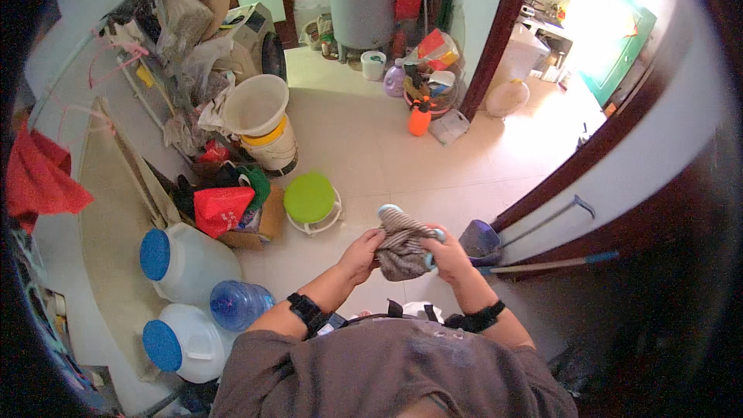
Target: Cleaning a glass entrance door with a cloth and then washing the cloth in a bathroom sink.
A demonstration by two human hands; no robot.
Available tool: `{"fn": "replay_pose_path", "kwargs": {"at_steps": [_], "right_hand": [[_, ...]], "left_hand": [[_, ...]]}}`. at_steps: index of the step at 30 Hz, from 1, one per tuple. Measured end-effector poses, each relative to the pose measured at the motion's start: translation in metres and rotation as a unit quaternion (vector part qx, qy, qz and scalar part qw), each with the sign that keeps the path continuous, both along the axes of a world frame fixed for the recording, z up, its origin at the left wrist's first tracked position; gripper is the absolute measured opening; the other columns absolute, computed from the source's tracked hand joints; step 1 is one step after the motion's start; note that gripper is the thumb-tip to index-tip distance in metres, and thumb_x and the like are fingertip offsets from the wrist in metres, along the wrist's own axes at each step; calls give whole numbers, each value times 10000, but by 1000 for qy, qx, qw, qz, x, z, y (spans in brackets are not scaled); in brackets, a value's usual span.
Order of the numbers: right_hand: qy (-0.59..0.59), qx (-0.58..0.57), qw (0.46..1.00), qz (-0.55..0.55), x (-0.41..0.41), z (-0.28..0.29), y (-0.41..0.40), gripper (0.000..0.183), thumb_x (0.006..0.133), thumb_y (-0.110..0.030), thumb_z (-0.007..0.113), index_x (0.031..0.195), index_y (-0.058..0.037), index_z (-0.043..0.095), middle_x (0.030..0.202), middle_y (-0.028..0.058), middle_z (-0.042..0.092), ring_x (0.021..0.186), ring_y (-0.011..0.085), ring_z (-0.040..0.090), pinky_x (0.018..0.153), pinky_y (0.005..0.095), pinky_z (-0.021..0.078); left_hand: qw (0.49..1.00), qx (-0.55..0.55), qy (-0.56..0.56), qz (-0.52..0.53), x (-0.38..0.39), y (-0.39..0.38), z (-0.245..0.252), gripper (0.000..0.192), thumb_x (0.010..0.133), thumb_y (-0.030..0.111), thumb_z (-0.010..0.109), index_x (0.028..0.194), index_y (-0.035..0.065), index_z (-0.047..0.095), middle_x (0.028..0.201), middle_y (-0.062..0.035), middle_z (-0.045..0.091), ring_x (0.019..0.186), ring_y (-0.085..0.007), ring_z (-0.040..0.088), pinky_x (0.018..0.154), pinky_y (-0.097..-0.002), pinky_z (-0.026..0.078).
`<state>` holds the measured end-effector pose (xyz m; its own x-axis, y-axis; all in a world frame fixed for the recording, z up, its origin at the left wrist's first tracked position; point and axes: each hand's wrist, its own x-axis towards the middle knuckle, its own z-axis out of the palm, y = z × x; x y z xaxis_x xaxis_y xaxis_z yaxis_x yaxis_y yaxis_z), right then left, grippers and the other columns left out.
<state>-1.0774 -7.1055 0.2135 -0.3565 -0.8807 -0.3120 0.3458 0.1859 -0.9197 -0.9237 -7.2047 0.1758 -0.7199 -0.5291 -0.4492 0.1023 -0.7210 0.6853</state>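
Between my two hands is a small striped cloth item (pixel 403 249), grey-brown and white with light blue edging, perhaps a slipper or sock. My left hand (pixel 361 252) pinches its left side with the thumb on top. On the other side my right hand (pixel 446 252) grips it by the blue-edged part, and its fingertips are partly hidden behind the fabric. The item is held in the air in front of my body, above the tiled floor (pixel 371 186). Black straps circle both my forearms.
Ahead to the left stands a stool with a green seat (pixel 310 197). Large jugs with blue lids (pixel 155 254) and a blue water bottle (pixel 239 303) are at my left. A purple bin (pixel 480 241) sits right of my hands, near a broom handle (pixel 551 263). An orange spray bottle (pixel 419 119) stands ahead.
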Motion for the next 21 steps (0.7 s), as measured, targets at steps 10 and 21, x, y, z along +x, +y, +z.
{"fn": "replay_pose_path", "kwargs": {"at_steps": [10, 21], "right_hand": [[-194, -44, 980, -24, -139, 10, -188, 251, 734, -26, 451, 984, 2, 435, 918, 102, 514, 836, 203, 522, 748, 304, 441], [-311, -48, 932, 179, -181, 18, -419, 290, 729, 1, 401, 1017, 31, 406, 970, 140, 507, 879, 233, 532, 784, 334, 448]], "left_hand": [[999, -6, 48, 5, -122, -174, 8, 240, 849, 296, 401, 1002, 125, 472, 895, 14, 514, 762, -110, 485, 633, -261, 403], [985, 151, -15, 86, -149, -342, -37, 560, 762, 537, 443, 1171, 171, 333, 1061, -97, 424, 878, -236, 470, 740, -445, 402]]}}
